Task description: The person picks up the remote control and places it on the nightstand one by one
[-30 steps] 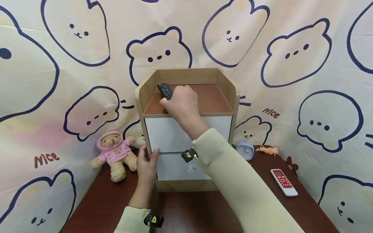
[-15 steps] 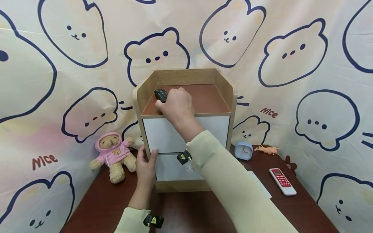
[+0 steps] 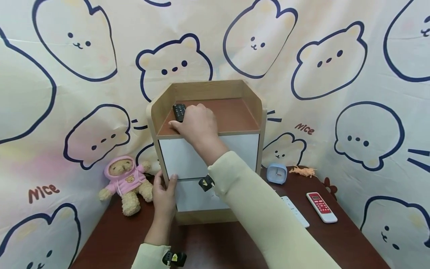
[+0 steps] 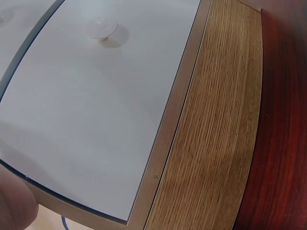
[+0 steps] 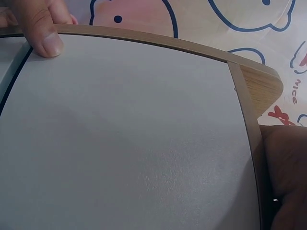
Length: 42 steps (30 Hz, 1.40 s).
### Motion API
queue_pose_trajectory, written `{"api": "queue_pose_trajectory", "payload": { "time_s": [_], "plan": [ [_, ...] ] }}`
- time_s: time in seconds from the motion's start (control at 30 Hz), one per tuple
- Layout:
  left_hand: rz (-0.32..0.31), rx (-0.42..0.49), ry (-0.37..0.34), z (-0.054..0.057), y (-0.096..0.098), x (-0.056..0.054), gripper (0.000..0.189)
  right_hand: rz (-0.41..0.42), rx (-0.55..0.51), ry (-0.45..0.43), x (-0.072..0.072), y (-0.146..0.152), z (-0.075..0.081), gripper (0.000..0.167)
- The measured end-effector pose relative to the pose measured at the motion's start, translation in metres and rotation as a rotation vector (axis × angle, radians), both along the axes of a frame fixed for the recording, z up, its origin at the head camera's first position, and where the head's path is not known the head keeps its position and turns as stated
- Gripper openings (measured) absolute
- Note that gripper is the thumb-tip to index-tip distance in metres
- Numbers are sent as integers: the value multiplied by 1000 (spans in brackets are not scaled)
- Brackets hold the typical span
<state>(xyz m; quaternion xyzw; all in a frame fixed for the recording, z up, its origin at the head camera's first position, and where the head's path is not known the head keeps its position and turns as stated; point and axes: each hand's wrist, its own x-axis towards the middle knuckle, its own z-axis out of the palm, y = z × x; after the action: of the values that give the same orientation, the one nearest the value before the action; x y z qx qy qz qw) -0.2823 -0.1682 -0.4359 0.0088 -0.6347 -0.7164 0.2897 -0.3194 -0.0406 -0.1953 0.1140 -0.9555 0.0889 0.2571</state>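
Observation:
A small wooden cabinet [image 3: 206,216] with two white drawer fronts stands on the dark table. On its brown top shelf [image 3: 231,114], near the left wall, my right hand [image 3: 199,125] holds a black remote control [image 3: 179,111]. The remote's buttoned end sticks out past the hand; the rest is hidden. My left hand [image 3: 163,200] grips the cabinet's left side, thumb [image 5: 50,43] on the front and fingers behind the side panel. In the left wrist view, the lower drawer front [image 4: 86,110] shows a round knob [image 4: 101,28].
A teddy bear [image 3: 129,181] in a pink hoodie sits left of the cabinet. To the right are a blue clock [image 3: 277,173], an orange stringy object [image 3: 303,171], a white flat object [image 3: 295,211] and a white-and-red remote [image 3: 321,207]. A patterned cloth hangs behind.
My right hand has moved the black remote left and slightly toward me, turning it from slanted to nearly straight. My left hand stays on the cabinet's side. The head view has shifted slightly.

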Motion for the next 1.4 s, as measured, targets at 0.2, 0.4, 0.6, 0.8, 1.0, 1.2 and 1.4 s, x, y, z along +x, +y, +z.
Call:
{"api": "queue_pose_trajectory", "payload": {
  "time_s": [0.2, 0.4, 0.6, 0.8, 1.0, 1.2, 1.4],
  "plan": [
    [-4, 13, 29, 0, -4, 1, 42, -20, 87, 15, 0, -6, 1, 71],
    [-24, 35, 2, 2, -2, 0, 41, -33, 91, 6, 0, -4, 0, 77],
    [-35, 16, -10, 4, 0, 0, 43, -4, 27, 43, 8, 6, -7, 81],
    [-14, 11, 7, 1, 0, -1, 44, 252, -269, 268, 20, 20, -30, 60],
    [8, 10, 32, -1, 0, -2, 43, 529, -484, 543, 45, 41, -74, 36],
    [15, 11, 42, -2, -1, -3, 42, 551, -625, 637, 70, 71, -114, 31],
    [-14, 20, 46, -2, -1, -3, 43, 430, -675, 719, 79, 120, -154, 27]
  ]
}}
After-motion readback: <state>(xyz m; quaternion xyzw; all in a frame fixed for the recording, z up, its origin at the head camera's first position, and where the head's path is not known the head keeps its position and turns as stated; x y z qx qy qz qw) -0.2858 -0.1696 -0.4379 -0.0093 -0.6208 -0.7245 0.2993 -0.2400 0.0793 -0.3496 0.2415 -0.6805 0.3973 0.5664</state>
